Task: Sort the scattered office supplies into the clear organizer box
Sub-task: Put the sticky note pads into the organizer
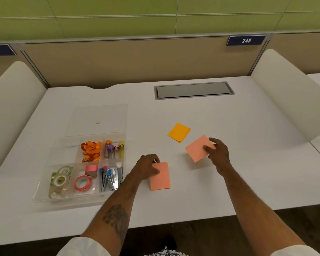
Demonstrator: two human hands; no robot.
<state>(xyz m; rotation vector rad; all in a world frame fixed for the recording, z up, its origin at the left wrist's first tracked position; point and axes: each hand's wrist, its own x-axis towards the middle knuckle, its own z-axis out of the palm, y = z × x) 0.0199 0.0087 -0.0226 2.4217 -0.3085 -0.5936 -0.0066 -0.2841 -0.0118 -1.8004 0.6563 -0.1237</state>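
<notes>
Currently, in the head view, the left hand [148, 166] grips the flat rectangular salmon pad [160, 179]. The right hand [217, 152] pinches a tilted square salmon sheet [197, 149]. The clear plastic organizer box [68, 201] sits at 9 o'clock and the orange pad [179, 132] at 12.

Person, viewed from above. Left hand [148, 167] and right hand [218, 152] bare. Left forearm [115, 206] bare, with a dark tattoo [116, 220] on its upper face. Right forearm [251, 209] bare, finely haired. Pale off-white sleeves [81, 246] end near the elbows. Dark-and-white patterned fabric [166, 252] at the lower edge, between the arms
</notes>
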